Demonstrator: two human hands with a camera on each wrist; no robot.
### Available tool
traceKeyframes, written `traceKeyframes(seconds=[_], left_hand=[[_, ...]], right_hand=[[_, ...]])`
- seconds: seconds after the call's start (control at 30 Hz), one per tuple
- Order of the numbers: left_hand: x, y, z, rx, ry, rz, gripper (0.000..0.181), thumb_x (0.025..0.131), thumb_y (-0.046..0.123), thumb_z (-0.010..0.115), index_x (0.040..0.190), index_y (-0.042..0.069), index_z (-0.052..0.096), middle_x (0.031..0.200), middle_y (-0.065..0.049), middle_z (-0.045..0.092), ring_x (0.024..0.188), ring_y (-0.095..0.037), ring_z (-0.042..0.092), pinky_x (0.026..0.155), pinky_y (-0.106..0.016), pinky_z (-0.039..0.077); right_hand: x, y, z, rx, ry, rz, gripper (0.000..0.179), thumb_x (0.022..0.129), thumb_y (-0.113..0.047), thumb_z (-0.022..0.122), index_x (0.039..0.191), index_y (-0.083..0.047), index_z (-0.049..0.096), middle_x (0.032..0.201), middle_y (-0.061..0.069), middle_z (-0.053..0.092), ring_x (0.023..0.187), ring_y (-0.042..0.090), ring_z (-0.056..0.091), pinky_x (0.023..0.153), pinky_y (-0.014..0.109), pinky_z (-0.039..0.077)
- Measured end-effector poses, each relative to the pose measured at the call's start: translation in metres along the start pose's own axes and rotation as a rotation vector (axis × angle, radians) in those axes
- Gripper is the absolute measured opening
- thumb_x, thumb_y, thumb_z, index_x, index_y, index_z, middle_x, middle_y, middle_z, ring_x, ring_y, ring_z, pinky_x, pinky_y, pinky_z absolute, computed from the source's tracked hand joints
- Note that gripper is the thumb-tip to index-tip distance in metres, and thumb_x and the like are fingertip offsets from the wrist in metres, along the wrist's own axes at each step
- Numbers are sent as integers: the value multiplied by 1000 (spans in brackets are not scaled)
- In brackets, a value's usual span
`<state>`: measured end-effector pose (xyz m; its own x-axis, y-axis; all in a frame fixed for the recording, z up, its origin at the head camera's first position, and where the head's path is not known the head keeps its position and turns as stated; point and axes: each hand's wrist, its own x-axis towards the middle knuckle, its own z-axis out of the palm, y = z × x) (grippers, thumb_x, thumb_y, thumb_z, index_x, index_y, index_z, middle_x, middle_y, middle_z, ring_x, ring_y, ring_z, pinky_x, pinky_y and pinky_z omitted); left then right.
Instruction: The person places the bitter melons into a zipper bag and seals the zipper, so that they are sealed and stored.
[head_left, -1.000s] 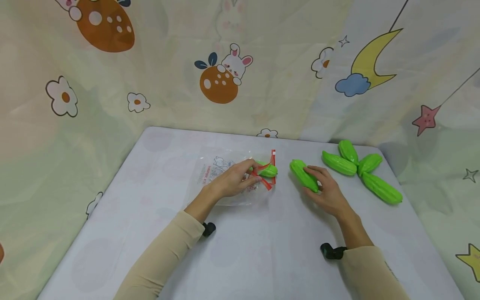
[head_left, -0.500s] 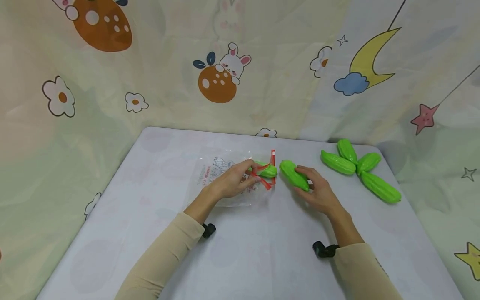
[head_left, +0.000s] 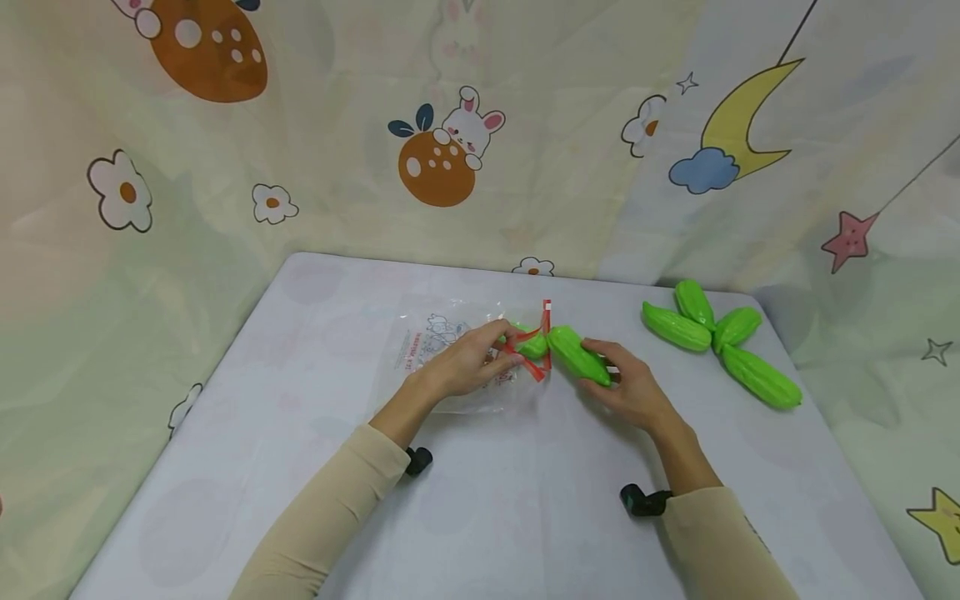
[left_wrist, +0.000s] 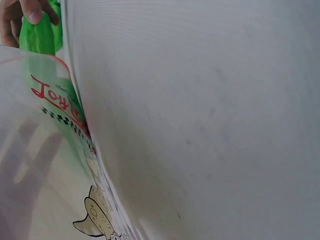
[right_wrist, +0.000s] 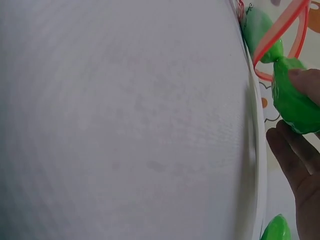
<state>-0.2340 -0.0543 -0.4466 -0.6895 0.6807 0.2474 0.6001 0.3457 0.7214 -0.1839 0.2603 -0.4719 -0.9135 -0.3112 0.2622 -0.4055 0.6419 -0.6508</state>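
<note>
My left hand (head_left: pixel 467 360) grips the clear plastic bag (head_left: pixel 411 354) near its red-edged mouth, which faces right. Inside the bag, just behind the opening, lies one bright green, ridged toy bitter melon (head_left: pixel 534 345). With thumb and fingers my right hand (head_left: pixel 633 390) holds another bitter melon (head_left: pixel 576 355), its far end right at the red strip. In the right wrist view that held melon (right_wrist: pixel 291 102) meets the bagged one end to end at the red edge (right_wrist: pixel 280 32). The left wrist view shows the bag's printed film (left_wrist: pixel 50 160) with fingers showing through it.
Several more green bitter melons (head_left: pixel 761 377) lie clustered at the table's back right corner. The white-covered table (head_left: pixel 480 517) ends at a patterned cloth backdrop (head_left: pixel 337 150) behind and at the sides.
My right hand has moved left with its bitter melon, from beside the bag up to its mouth. The left hand keeps its grip on the bag in the same place.
</note>
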Motion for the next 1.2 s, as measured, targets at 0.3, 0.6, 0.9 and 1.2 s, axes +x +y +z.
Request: traceKeyframes(seconds=[0.3, 0.6, 0.9, 1.2], left_hand=[[2, 0, 1, -13, 4, 15, 33, 102, 31, 66, 121, 6, 55, 136, -10, 62, 113, -17, 68, 87, -27, 57], [4, 2, 0, 9, -2, -17, 34, 102, 34, 66, 122, 9, 55, 136, -5, 62, 116, -18, 67, 92, -28, 57], [4, 2, 0, 23, -1, -22, 34, 102, 34, 66, 123, 10, 55, 136, -4, 62, 117, -19, 66, 93, -29, 57], [2, 2, 3, 33, 6, 10, 30, 102, 30, 66, 117, 7, 55, 128, -4, 65, 113, -17, 67, 96, -31, 56]], right_hand=[[5, 0, 4, 27, -41, -31, 56, 85, -7, 84, 137, -10, 61, 134, 11, 61, 115, 33, 63, 85, 51, 60], [9, -6, 4, 27, -91, 9, 53, 87, -12, 83, 136, -14, 62, 134, 10, 65, 114, 34, 66, 90, 52, 59], [11, -4, 5, 56, -126, 14, 55, 85, 0, 78, 136, -14, 61, 132, 8, 59, 118, 30, 60, 94, 53, 57], [13, -8, 6, 55, -111, 4, 51, 89, -1, 77, 136, -11, 62, 132, 10, 64, 117, 30, 64, 90, 49, 59]])
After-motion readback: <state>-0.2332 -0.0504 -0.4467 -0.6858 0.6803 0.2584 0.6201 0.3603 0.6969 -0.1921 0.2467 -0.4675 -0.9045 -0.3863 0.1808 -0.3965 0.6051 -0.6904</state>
